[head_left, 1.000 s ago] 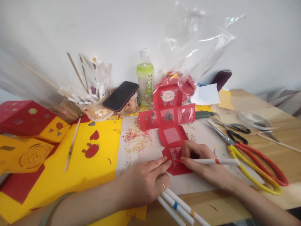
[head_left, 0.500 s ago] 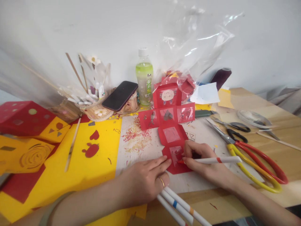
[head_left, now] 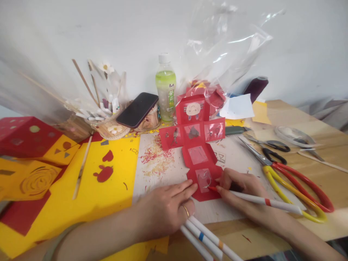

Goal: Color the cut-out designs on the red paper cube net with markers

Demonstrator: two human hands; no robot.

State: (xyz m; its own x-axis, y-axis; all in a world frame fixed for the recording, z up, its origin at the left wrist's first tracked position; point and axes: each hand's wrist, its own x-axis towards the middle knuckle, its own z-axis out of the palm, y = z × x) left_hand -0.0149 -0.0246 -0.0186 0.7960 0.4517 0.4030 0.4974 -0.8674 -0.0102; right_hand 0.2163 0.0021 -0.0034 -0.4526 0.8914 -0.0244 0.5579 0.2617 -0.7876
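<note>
My right hand point(head_left: 241, 190) pinches a white marker point(head_left: 268, 202) with a red band, its red tip touching the lowest panel of an unfolded red paper box point(head_left: 199, 154). That panel has a clear window with a pale curved shape behind it. My left hand point(head_left: 170, 206) rests its outstretched fingers on the left edge of the same panel. Three more white markers point(head_left: 208, 239) stick out from beneath its palm, held by the curled fingers. Higher panels of the box show dark cut shapes and a drawn face behind clear film.
Large scissors point(head_left: 293, 185) with red and yellow handles lie at right, near smaller black-handled scissors point(head_left: 274, 146). Yellow card point(head_left: 108, 203) covers the left side. Behind stand a drink bottle point(head_left: 165, 90), a phone point(head_left: 138, 108) and a pen basket point(head_left: 110, 130).
My right hand has shifted slightly right and down with its marker, whose rear end has swung lower. More of the window's pale curve shows. My left hand stays in place.
</note>
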